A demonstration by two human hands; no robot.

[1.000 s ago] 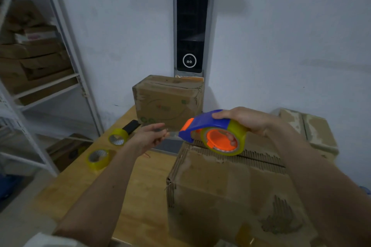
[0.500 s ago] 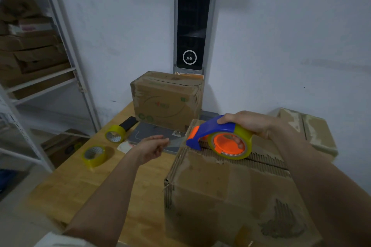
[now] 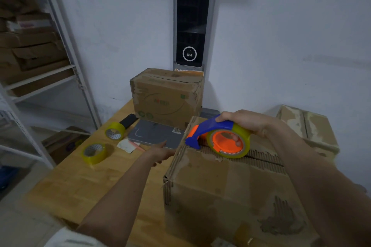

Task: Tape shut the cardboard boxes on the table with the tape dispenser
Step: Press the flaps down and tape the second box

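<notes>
Firmly, the right hand [image 3: 247, 124] wraps the blue and orange plastic tape dispenser [image 3: 218, 136], fingers curled over its blue handle and through the orange core, where a roll of yellowish clear tape sits. The dispenser's blue nose touches the top of the near worn brown cardboard box [image 3: 226, 190], at the left end of the seam between its flaps. The left hand [image 3: 160, 153] is just beside the left upper edge of this box, fingers stretched toward it; whether it pinches a free end of tape I cannot tell, the clear strip is not visible.

Farther on the wooden table [image 3: 80, 182] a second closed cardboard box [image 3: 166, 98] stands against the wall, with a grey flat tablet-like device [image 3: 154, 133] in front of it and two loose rolls of yellowish tape [image 3: 94, 153] to the left.

I think the risk is that the tape start does not stick: the box top is torn and rough, so the strip may lift when the dispenser is pulled along. Also the line may wander off the seam.
</notes>
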